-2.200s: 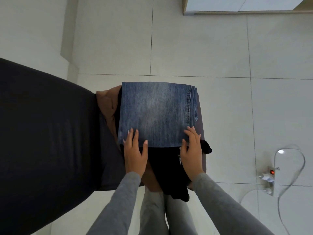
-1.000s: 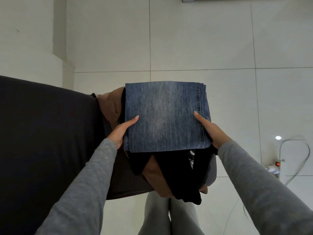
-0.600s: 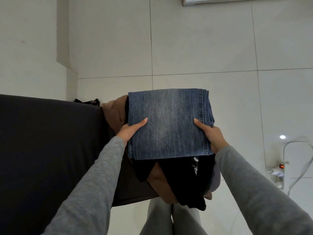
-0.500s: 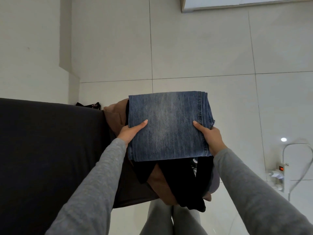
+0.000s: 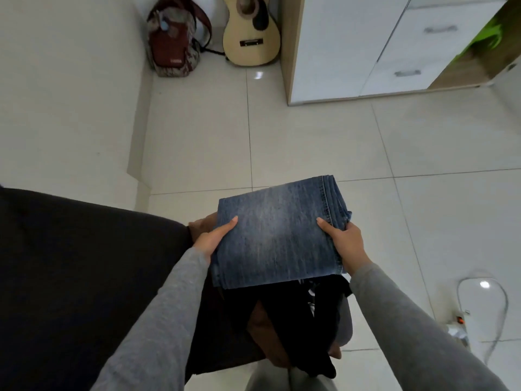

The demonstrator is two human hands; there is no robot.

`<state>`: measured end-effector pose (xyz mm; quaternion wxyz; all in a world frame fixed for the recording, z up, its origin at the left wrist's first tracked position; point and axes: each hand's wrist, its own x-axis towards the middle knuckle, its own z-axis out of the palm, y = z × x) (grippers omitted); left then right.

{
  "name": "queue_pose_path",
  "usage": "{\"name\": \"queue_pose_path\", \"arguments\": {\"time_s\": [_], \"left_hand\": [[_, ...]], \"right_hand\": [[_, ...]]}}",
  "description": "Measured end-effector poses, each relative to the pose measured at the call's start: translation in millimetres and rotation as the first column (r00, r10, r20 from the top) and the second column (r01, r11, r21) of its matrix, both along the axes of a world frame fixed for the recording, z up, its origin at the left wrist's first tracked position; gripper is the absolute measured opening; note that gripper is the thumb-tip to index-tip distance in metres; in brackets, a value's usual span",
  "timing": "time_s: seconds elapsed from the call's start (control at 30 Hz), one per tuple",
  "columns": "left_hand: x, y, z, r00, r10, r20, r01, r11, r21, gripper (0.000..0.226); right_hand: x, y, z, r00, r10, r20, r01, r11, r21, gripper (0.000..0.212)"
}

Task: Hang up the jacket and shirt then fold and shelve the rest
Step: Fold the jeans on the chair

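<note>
— Where were the jeans?

— Folded into a thick blue square, the folded jeans (image 5: 277, 235) sat level between both hands, out in front of the person's waist. The seamed edge lay on the right side.

— And the grip?

— The left hand (image 5: 212, 237) clasped the left edge, thumb flat on top. Its fingers went under the denim, so I couldn't see them. The right hand (image 5: 345, 244) clasped the right edge the same way, with the thumb on top and the fingers (image 5: 349, 226) curled round the stacked layers. Both arms wore grey sleeves (image 5: 158, 320).

— What was under it?

— A black garment (image 5: 296, 320) and a brown garment (image 5: 265, 334), bunched together and hanging off the corner of a dark piece of furniture (image 5: 84, 263). It was a bed or a sofa, I couldn't tell which. The near edge of the denim overlapped the black cloth. Whether they touched, I couldn't say.

— And the room?

— There was a pale tiled floor (image 5: 282, 136). Well beyond it a white cabinet (image 5: 352, 46) with drawer handles stood on the right. A guitar (image 5: 251, 32) leaned just beside its wooden side, and a red backpack (image 5: 174, 38) stood near the guitar against the wall. Low on the right a power strip (image 5: 458, 324) lay on the tiles with a looped cable (image 5: 501, 306).
</note>
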<state>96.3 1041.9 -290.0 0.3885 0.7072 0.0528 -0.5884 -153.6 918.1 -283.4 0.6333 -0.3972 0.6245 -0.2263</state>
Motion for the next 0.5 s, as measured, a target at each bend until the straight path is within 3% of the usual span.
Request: {"name": "queue_pose_path", "arguments": {"time_s": [0.13,0.2,0.4,0.5], "left_hand": [[-9.5,-17.8,72.2,0.995,-0.027,-0.092,0.013,0.989,-0.149,0.051],[-11.8,-34.8,104.5,0.994,-0.045,-0.102,0.021,0.973,-0.230,0.040],[-30.5,-93.2,210.2,0.995,-0.099,0.007,0.091,0.882,-0.462,0.033],[-54.0,-122.6,264.1,0.984,-0.153,0.088,0.175,0.790,-0.587,0.037]], "right_hand": [[-8.7,-10.5,61.7,0.997,-0.002,0.076,0.007,0.998,-0.067,0.038],[-12.8,-20.0,97.2,0.992,-0.010,0.123,0.026,0.991,-0.131,0.033],[-46.1,-55.3,205.1,0.969,-0.044,0.245,0.112,0.956,-0.271,0.038],[-82.6,-75.5,260.2,0.934,-0.045,0.353,0.152,0.947,-0.282,0.029]]}}
